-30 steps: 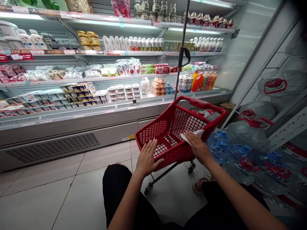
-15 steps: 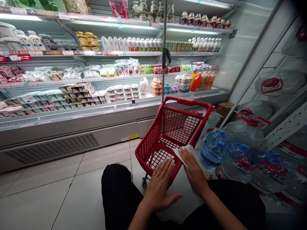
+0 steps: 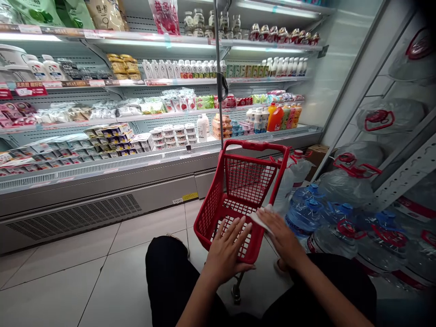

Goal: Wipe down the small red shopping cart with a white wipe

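Observation:
A small red plastic shopping cart (image 3: 208, 206) with mesh sides stands between my knees, its basket holding nothing I can make out. My left hand (image 3: 225, 252) lies over the near end of the basket, fingers spread and palm down; the thumb is by the lower rim. Under the fingers of my right hand (image 3: 282, 234) is a thin white cloth (image 3: 260, 221), pressed against the cart's right rim. The hand covers most of the cloth, so I cannot tell if it is fabric or paper. A caster (image 3: 235, 293) shows below the basket.
Ahead runs an open-front dairy cooler (image 3: 166, 168) with shelves of bottles, tubs and packs. Large blue-capped water jugs (image 3: 308, 211) crowd the floor on the right, close to the cart. A metal rack (image 3: 405, 159) stands beside them. My dark-clothed knee (image 3: 166, 259) is at the left.
The cart has turned slightly, its top handle shifting left and its near end right. A caster now shows beneath its near end. The white cloth looks narrower under my right hand.

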Demonstrator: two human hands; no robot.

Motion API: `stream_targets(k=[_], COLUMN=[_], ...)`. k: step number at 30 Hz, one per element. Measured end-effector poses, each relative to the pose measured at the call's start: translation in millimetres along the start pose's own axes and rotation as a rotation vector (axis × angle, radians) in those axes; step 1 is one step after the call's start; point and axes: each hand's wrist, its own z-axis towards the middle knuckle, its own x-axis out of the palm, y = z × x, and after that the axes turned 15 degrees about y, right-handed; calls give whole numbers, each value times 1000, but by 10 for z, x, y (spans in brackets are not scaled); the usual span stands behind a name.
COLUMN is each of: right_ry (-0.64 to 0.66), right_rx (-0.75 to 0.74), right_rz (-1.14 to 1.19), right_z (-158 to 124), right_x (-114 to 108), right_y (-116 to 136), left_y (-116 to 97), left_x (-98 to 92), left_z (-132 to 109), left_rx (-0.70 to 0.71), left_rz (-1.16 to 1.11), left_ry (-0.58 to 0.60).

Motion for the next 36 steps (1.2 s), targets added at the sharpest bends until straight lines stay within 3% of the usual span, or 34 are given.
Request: stream_targets(k=[3, 6, 11, 15, 19, 22, 29, 36], right_ry=[-23, -29, -21, 25, 24, -8, -86, -119], right_rx=[74, 139, 116, 105, 123, 168, 217, 258], right_rz=[87, 165, 150, 37, -3, 26, 12, -44], right_z=[304, 486, 408, 270, 324, 401, 301, 89], right_x=[-15, 45, 212, 223, 150, 160, 265, 218], right_y=[-406, -570, -360, -228, -363, -467, -428, -469], left_y=[-10, 2, 119, 322, 600, 709, 465, 396], left_x=[105, 199, 286, 324, 377, 413, 418, 442], left_z=[268, 622, 1213, 1402, 1286, 1156, 902, 434], left_rx=[-72, -142, -193, -171, -322, -340, -245, -177], left_rz=[10, 16, -103, -178, -180, -188, -198, -66], left_ry=[-17, -14, -5, 26, 3, -35, -122, -77])
